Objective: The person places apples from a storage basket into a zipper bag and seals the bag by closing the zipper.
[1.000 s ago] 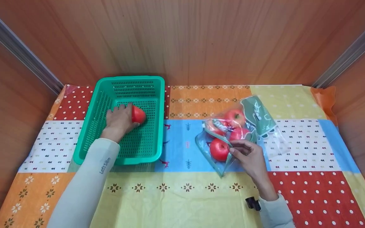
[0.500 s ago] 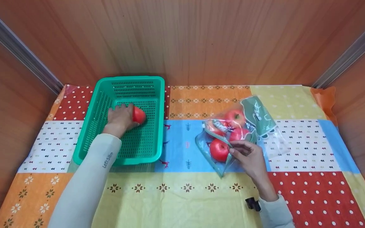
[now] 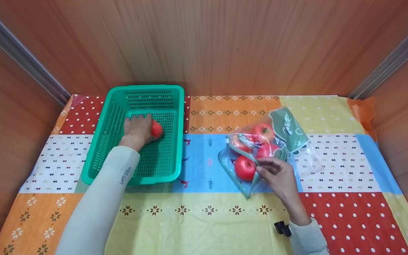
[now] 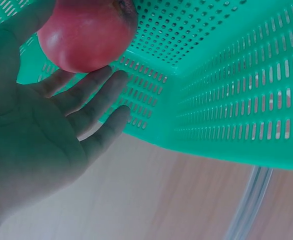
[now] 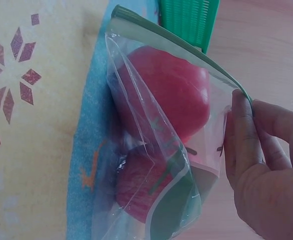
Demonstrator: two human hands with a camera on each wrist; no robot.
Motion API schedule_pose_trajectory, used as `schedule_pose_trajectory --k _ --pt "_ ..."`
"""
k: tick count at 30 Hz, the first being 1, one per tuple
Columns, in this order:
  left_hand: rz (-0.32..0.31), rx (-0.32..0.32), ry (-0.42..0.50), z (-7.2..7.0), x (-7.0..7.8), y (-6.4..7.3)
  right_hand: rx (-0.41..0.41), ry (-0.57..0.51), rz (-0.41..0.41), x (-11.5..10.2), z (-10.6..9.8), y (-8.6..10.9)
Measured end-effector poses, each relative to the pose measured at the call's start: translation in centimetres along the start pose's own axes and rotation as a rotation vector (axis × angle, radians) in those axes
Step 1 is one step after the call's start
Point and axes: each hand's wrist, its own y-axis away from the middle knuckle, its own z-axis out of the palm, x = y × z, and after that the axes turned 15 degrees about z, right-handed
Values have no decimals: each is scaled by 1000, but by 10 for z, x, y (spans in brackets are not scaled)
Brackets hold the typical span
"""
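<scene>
My left hand (image 3: 136,131) is inside the green plastic basket (image 3: 180,156), beside a red apple (image 3: 157,130). In the left wrist view its fingers are spread and nearly straight, and the apple (image 4: 89,32) sits by the thumb and index finger without being wrapped. My right hand (image 3: 278,177) pinches the green-edged rim of a clear zip bag (image 3: 298,140) between thumb and fingers. Several red apples lie in this bag; one apple (image 3: 245,168) is by its mouth. From the right wrist, the bag's mouth (image 5: 186,47) looks parted, with apples (image 5: 164,95) behind the film.
A patchwork-print cloth (image 3: 204,219) covers the table under the basket and bag. Wood-look panels (image 3: 225,46) rise at the back and both sides. The basket's walls surround my left hand.
My left hand has shifted slightly to the right inside the basket, and the apple beside it has moved a little the same way. My right hand and the bag have stayed still.
</scene>
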Motion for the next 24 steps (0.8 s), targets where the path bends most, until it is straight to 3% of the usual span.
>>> schedule_pose_trajectory --k 14,24 --pt "5 4 -85 6 5 -9 -10 -17 -13 3 0 -1" --pt "-1 -7 -64 8 7 -10 -15 -24 5 3 1 -2"
